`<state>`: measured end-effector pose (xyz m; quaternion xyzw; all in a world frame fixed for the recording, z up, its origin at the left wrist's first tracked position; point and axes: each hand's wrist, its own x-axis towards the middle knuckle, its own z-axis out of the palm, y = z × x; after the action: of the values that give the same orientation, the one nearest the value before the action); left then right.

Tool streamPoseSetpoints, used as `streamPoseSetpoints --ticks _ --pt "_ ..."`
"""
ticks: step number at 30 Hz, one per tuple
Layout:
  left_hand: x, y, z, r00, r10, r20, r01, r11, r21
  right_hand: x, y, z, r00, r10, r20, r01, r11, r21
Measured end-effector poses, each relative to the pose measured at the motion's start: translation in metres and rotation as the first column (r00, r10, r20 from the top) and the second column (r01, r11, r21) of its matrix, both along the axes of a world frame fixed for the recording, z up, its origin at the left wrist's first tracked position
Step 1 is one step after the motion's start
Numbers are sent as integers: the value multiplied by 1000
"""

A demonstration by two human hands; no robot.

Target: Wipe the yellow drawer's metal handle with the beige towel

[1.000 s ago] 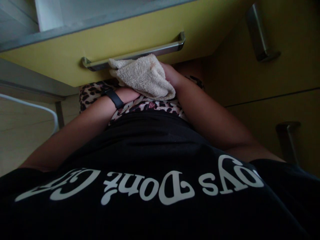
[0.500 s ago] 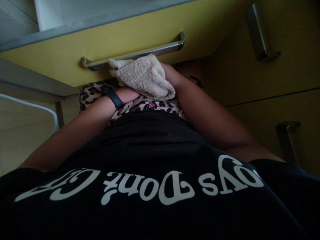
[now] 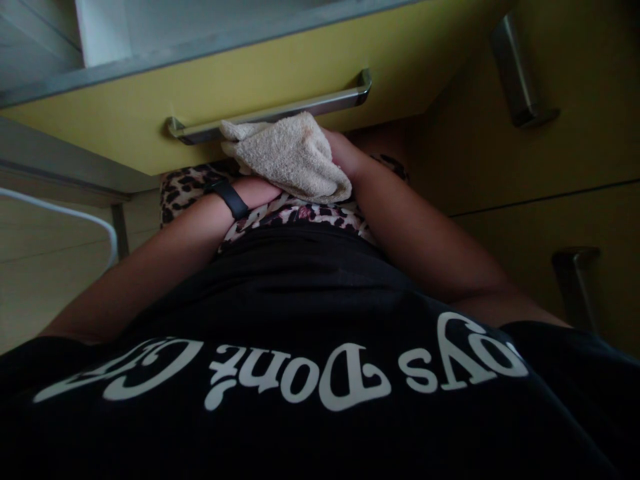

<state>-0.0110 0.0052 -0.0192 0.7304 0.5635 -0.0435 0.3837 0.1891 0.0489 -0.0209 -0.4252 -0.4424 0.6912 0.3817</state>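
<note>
A bunched beige terry cloth (image 3: 290, 157) lies over both my hands, just in front of the long metal handle (image 3: 320, 105) of a yellow drawer. My right hand (image 3: 343, 152) grips the cloth from its right side; its fingers are covered by the fabric. Under the cloth's lower left edge goes my left hand (image 3: 263, 191), with a black watch band (image 3: 229, 199) on the wrist. Its fingers are hidden, so I cannot see how they are bent. Both hands rest low, above leopard-print clothing (image 3: 180, 193) on my lap.
The yellow drawer front (image 3: 125, 123) stands pulled out close before me, its pale interior (image 3: 165, 27) showing. To the right are darker yellow cabinet fronts (image 3: 480, 160) with metal handles (image 3: 523, 80). A white cable (image 3: 75, 212) hangs at the left.
The view has shifted very slightly, so everything sits a little lower and to the right. Hands and cloth keep nearly the same pose.
</note>
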Motion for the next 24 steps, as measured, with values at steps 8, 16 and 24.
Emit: streamPoseSetpoints --ticks 8,16,24 --pt "2 -1 2 999 -38 33 35 995 98 -1 -4 9 1000 5 28 -3 999 -39" --pt "10 -6 19 995 -55 -82 58 998 26 1 -10 24 992 50 118 -49 999 -10" --pt "8 -4 13 999 -19 -43 21 998 52 -1 -6 18 995 22 95 -19 999 -31"
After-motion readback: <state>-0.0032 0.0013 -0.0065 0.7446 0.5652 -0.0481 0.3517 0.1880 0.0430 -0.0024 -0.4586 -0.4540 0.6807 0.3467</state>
